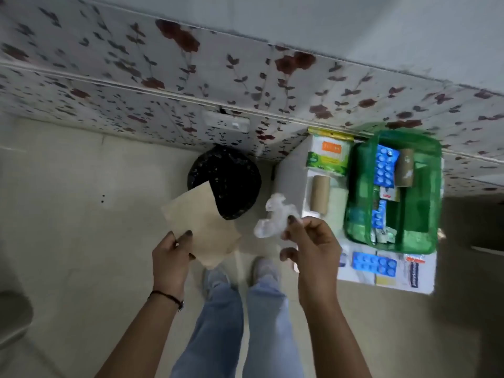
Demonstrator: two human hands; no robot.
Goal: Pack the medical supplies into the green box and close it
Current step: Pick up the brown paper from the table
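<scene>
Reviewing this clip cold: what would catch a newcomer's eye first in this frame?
First, the two hands mid-frame: the left hand pinches a tan paper envelope, the right hand a crumpled clear plastic wrapper, both held above the floor near a bin lined with a black bag. Next, the open green box on the white table at right, already holding blue blister packs and a brown roll.

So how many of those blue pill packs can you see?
3. One blue pill pack lies at the far end inside the green box, another nearer in the box, a third on the white table in front. Others may be hidden underneath.
</scene>
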